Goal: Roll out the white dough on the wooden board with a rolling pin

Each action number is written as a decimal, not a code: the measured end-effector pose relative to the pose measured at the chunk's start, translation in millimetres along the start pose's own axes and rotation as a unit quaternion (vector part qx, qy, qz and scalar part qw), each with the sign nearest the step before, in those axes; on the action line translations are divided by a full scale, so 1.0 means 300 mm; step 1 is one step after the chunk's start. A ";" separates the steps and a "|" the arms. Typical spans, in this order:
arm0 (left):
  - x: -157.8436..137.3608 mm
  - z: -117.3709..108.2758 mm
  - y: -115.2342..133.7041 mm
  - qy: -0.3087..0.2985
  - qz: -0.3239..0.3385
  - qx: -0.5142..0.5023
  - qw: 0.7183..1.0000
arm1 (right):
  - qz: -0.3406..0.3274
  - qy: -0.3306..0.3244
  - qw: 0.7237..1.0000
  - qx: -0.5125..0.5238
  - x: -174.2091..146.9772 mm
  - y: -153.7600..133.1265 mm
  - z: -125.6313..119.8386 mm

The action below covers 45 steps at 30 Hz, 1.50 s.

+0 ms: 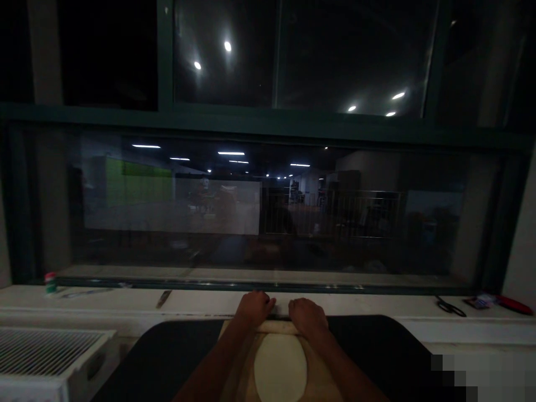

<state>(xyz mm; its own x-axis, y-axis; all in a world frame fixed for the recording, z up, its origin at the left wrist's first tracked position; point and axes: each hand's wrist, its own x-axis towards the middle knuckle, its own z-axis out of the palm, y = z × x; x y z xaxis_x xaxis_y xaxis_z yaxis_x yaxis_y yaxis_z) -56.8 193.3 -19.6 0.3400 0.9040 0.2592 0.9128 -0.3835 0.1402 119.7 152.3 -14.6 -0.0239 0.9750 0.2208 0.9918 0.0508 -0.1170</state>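
A flat, pale oval of dough (280, 368) lies on a light wooden board (245, 371) in front of me. Across the board's far end runs a pale rolling pin (277, 326), its ends covered by my hands and wrists. My left hand (254, 308) is at its left end, fingers curled and thumb side facing inward. At the right end sits my right hand (309, 316), also with bent fingers. Both hands reach the edge of the windowsill, with a small gap between them. Dim light hides how the fingers meet the pin.
The board rests on a dark table (368, 346) against a white windowsill (201, 304). On the sill are a small red-capped green container (51, 283), black scissors (450, 306) and a red object (515, 305). A white slatted unit (46, 357) stands left; a large window rises ahead.
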 end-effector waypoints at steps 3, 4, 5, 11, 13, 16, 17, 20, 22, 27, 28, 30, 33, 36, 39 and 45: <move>-0.030 0.005 0.004 -0.005 -0.005 0.010 1.000 | 0.003 0.031 0.999 -0.018 -0.054 -0.016 -0.010; -0.042 0.006 0.006 -0.005 -0.004 0.013 1.000 | 0.006 0.042 0.999 -0.022 -0.071 -0.021 -0.011; -0.055 0.005 0.008 -0.006 -0.003 0.016 1.000 | 0.008 0.052 0.998 -0.024 -0.087 -0.025 -0.011; -0.158 -0.013 0.037 0.027 -0.005 0.018 0.999 | 0.003 0.075 0.997 -0.020 -0.185 -0.043 -0.006; -0.195 -0.019 0.048 0.040 -0.002 0.014 0.999 | -0.002 0.078 0.997 -0.019 -0.222 -0.050 -0.009; -0.250 -0.023 0.062 0.052 -0.001 0.010 0.999 | -0.013 0.079 0.996 -0.027 -0.280 -0.061 -0.016; -0.268 -0.023 0.066 0.054 -0.001 0.009 0.999 | -0.016 0.083 0.996 -0.029 -0.302 -0.065 -0.019; -0.327 -0.029 0.075 0.056 0.009 0.004 0.998 | -0.019 0.097 0.995 -0.026 -0.370 -0.077 -0.026; -0.368 -0.034 0.079 0.059 0.019 -0.001 0.998 | -0.023 0.098 0.995 -0.020 -0.414 -0.087 -0.028; -0.471 -0.040 0.080 0.054 0.034 -0.030 0.997 | -0.026 0.081 0.996 0.027 -0.513 -0.110 -0.015; -0.495 -0.041 0.077 0.046 0.035 -0.035 0.998 | -0.029 0.080 0.996 0.037 -0.534 -0.111 -0.015; -0.546 -0.045 0.068 0.032 0.040 -0.039 0.998 | -0.049 0.083 0.994 0.060 -0.578 -0.105 -0.024; -0.618 -0.055 0.051 0.027 0.056 -0.039 0.997 | -0.122 0.082 0.984 0.098 -0.632 -0.071 -0.062; -0.654 -0.067 0.043 0.022 0.060 -0.041 0.997 | -0.196 0.072 0.973 0.103 -0.633 -0.017 -0.093; -0.638 -0.082 0.055 0.011 0.044 -0.034 0.998 | -0.174 0.072 0.979 0.076 -0.569 0.024 -0.086; -0.515 -0.112 0.080 -0.003 0.020 0.029 0.999 | -0.103 0.062 0.992 0.035 -0.363 0.031 -0.036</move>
<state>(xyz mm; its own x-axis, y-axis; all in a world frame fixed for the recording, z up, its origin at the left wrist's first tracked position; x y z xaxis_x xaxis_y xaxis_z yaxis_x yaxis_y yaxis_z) -94.9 38.1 -24.1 0.3770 0.8898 0.2572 0.9102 -0.4074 0.0750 132.8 44.3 -29.1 -0.2055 0.9085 0.3639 0.9563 0.2655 -0.1228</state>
